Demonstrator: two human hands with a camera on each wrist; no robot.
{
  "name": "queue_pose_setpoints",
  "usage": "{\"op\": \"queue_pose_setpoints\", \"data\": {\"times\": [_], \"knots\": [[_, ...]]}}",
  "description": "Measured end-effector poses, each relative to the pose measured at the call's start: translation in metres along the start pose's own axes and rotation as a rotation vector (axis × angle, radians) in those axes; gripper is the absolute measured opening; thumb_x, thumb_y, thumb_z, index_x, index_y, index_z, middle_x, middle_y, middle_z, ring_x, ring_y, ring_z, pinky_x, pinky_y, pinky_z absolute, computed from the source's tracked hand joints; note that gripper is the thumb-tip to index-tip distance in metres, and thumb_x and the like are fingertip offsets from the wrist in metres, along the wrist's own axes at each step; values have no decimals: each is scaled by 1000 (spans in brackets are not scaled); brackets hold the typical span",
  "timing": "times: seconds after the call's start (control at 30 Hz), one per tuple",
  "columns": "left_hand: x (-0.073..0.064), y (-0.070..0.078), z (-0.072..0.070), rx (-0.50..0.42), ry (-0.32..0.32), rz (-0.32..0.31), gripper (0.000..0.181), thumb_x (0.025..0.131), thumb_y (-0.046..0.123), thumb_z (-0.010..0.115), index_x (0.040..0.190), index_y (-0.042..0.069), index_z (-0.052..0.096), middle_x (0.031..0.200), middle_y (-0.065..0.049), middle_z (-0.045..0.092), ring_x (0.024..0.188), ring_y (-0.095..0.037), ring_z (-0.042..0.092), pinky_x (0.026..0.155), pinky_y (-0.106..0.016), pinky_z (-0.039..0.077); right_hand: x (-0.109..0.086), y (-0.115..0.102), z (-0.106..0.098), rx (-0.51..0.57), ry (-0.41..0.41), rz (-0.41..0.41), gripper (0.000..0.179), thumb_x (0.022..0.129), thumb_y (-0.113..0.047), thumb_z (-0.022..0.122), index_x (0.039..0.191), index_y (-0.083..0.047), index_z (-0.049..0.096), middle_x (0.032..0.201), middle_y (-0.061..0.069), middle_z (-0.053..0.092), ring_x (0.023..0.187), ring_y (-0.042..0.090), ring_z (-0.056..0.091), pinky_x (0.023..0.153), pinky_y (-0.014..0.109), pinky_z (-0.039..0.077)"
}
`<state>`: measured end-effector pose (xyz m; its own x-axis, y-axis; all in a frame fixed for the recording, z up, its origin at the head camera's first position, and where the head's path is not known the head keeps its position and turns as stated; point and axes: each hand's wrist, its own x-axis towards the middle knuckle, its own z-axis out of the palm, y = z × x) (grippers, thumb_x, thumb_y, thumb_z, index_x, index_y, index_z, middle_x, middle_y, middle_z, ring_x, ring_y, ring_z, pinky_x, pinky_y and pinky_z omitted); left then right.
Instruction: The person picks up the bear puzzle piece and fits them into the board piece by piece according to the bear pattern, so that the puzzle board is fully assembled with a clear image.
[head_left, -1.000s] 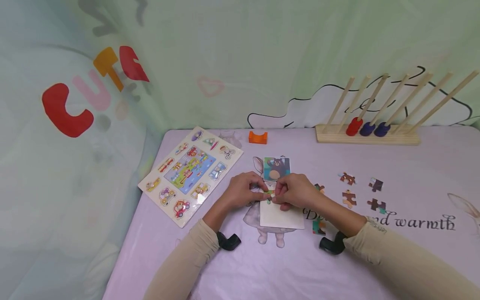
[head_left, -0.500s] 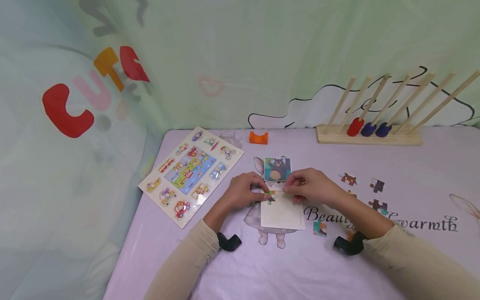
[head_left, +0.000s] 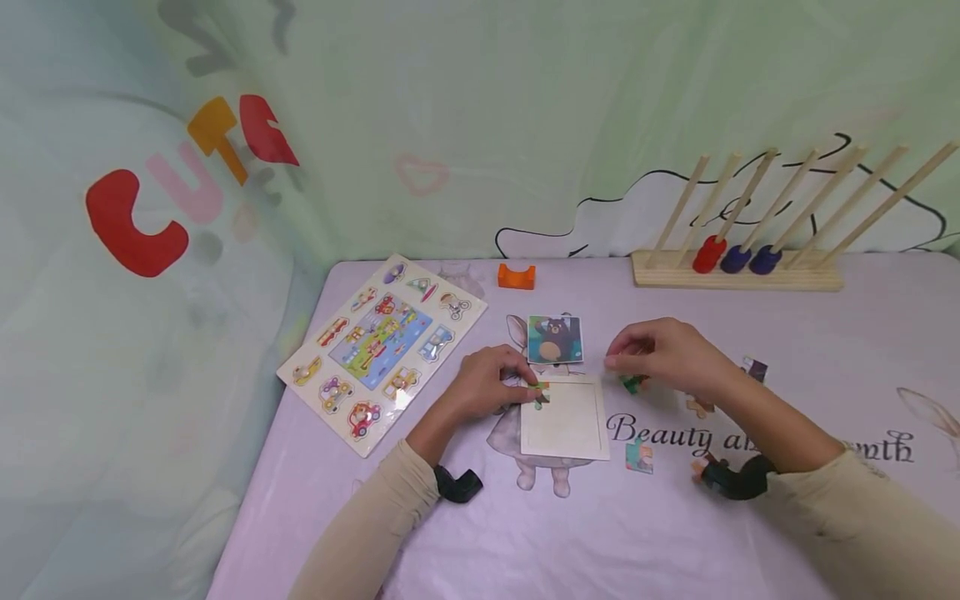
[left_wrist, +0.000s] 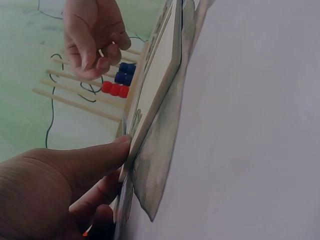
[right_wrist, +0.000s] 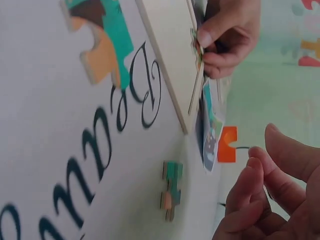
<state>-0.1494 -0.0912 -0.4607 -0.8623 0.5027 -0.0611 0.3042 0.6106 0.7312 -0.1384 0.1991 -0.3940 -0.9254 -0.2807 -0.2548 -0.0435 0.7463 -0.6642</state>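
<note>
Pinching the tray [head_left: 566, 427] at 10 o'clock, left hand's [head_left: 486, 383] thumb on the corner piece [head_left: 544, 398], likely so it won't shift. Right-hand [head_left: 671, 354] grip empty, at 2 o'clock near a loose green piece [head_left: 633, 385]; forearm [head_left: 780, 425] partly blocks brown pieces [head_left: 701, 406]. Bear card [head_left: 555, 339] at 12, probably reference. Orange block [head_left: 517, 277], 11.

Wears long, creased beige cloth sleeves [head_left: 862, 525] ending short of a bare left hand [head_left: 487, 383] and bare right hand [head_left: 671, 354]; bears stubby, curved black fittings [head_left: 459, 486] near both cuffs [head_left: 417, 468], perhaps plastic.
</note>
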Motion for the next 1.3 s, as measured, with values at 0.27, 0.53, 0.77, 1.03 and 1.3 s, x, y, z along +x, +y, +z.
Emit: {"op": "queue_pose_setpoints", "data": {"times": [0.27,0.53,0.77,1.03,1.3], "knots": [[0,1,1,-4,-3,-23,13,84,29,84,94,23,78,107,8,70,84,-10,51,75,-24,37,-5,21,-9,-79,8,43,32,89,-38,78,105,-10,75,85,0,69,83,22,56,65,32,44],[-1,3,0,11,-8,-11,13,84,31,83,94,24,78,105,7,69,84,-12,52,77,-26,35,-5,36,-8,-107,13,65,35,86,-40,81,104,-9,76,87,1,68,78,20,55,63,30,43],[0,1,0,33,-6,-2,13,85,32,83,95,24,78,103,7,68,82,-12,52,77,-27,35,-2,41,-2,-123,32,72,35,83,-37,84,102,-10,75,84,3,65,78,21,55,62,31,43],[1,0,1,44,-10,8,13,86,32,82,95,25,78,104,7,68,82,-10,52,77,-26,35,-1,41,0,-133,31,59,32,83,-34,85,101,-9,74,83,3,63,77,21,53,60,31,42],[0,-1,0,37,-12,2,12,86,32,82,95,24,79,104,7,69,82,-9,51,76,-26,35,2,42,4,-125,31,52,34,82,-31,85,103,-6,73,83,4,64,77,22,54,61,32,42]]}}
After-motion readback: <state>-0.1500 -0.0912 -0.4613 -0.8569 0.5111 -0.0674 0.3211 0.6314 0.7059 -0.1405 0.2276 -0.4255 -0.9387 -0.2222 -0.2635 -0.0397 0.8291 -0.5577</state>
